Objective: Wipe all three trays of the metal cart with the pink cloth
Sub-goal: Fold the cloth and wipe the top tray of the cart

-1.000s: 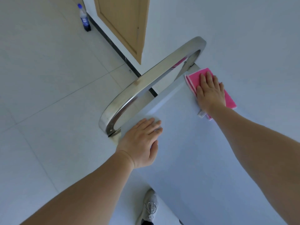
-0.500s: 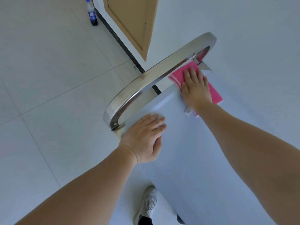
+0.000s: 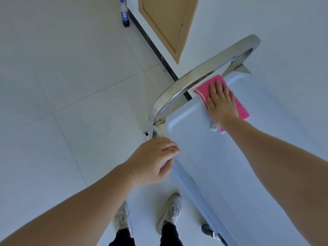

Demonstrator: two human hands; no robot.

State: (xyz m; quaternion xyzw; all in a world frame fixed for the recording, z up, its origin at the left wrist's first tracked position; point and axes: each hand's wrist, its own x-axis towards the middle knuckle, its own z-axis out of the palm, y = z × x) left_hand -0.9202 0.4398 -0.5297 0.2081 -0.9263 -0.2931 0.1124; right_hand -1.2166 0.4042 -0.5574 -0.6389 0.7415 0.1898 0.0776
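The metal cart's top tray [image 3: 221,174] fills the right half of the view, pale and shiny. A folded pink cloth [image 3: 204,89] lies flat near its far edge, beneath the curved steel handle [image 3: 186,82]. My right hand [image 3: 221,103] presses flat on the cloth with straight fingers. My left hand [image 3: 152,162] hovers over the tray's near left corner, fingers loosely bent, holding nothing. The two lower trays are hidden under the top one.
A blue-labelled bottle [image 3: 124,14] stands on the tiled floor by the dark skirting. A wooden door [image 3: 168,23] is in the white wall behind the cart. My two shoes [image 3: 170,210] stand left of the cart; a caster [image 3: 207,229] shows below.
My right hand slid the cloth left along the tray's far edge, away from the right corner. My left hand lifted off the tray's near corner and drew back.
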